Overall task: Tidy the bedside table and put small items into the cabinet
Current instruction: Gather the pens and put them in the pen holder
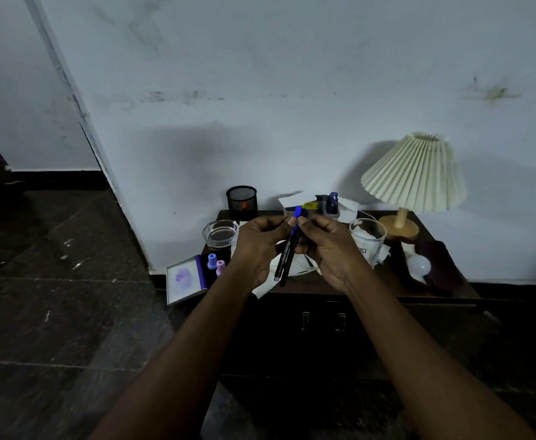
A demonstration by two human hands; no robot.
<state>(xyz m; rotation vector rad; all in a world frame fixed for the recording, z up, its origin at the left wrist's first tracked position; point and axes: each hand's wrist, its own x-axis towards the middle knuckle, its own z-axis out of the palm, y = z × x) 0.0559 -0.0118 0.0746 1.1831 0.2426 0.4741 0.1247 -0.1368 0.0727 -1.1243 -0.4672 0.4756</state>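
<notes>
Head view: two dark marker pens (pixel 287 254) are held, slightly tilted, above the front middle of the bench (pixel 384 281), clear of its surface. They are grasped by both hands. The left hand (pixel 255 249) is curled round the barrels from the left. The right hand (pixel 328 246) is closed on them from the right, with thumb and forefinger pinched near the blue cap (pixel 298 212) at the top.

Crumpled white paper (pixel 301 268) is seen directly below the pens, one corner hung over the front edge. At the front left corner a flat tray with a purple smudge (pixel 182 281) is laid partly beyond the bench's left edge. A small blue bottle (pixel 211 261) and a small pink bottle (pixel 220 267) are stood just beside it. A glass ashtray (pixel 220 234) is placed behind them, and a black mesh pen cup (pixel 242 200) is set against the wall.

A drinking glass (pixel 367 241) stuffed with tissue is stood just right of the right hand. A pleated lamp (pixel 414 177), a white bulb (pixel 419 265) and a dark purple object (pixel 439 265) are crowded toward the right edge. A cluttered organiser (pixel 331 204) is set at the back. Bare wood is seen mainly along the front strip, right of the hands.

Below, the cabinet front (pixel 324 344) is closed, with two metal pulls (pixel 305 320) on it. Open dark floor (pixel 70 312) is seen to the left.
</notes>
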